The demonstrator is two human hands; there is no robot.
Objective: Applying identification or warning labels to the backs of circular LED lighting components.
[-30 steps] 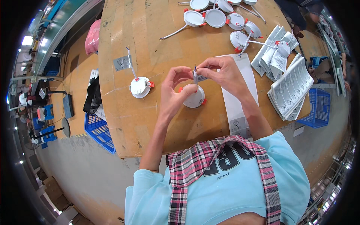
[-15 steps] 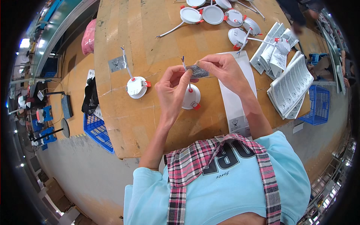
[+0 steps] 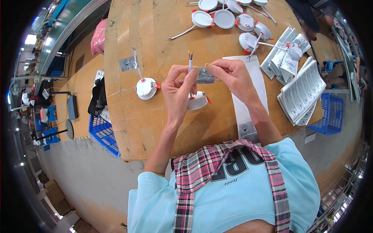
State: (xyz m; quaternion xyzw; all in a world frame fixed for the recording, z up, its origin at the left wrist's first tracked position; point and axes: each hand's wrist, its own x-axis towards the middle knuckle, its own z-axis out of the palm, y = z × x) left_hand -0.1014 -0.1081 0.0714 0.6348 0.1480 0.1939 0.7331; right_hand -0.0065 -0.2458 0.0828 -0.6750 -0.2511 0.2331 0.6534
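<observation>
My left hand (image 3: 178, 87) is closed on the white cable (image 3: 190, 63) of a round downlight (image 3: 198, 101), pinching it between thumb and fingers. Bare wire ends stick up above the grip, and the downlight with its red-tipped clip hangs tilted below. A silver printed label (image 3: 206, 76) stretches from the cable across to my right hand (image 3: 234, 75), whose thumb and forefinger pinch its upper right corner. To the left, another downlight (image 3: 146, 89) lies on the table, with a silver label (image 3: 128, 64) at its upright cable.
A white backing strip (image 3: 251, 87) with silver labels at its near end lies right of my hands. Folded label sheets (image 3: 301, 91) are stacked farther right. Several downlights (image 3: 224, 18) crowd the table's far side. Blue crates (image 3: 101, 134) stand beyond the table's edges; another person is at the far right.
The downlight under my left hand has tilted and risen a little. The label now faces me flatter between my hands. The whole view has shifted slightly.
</observation>
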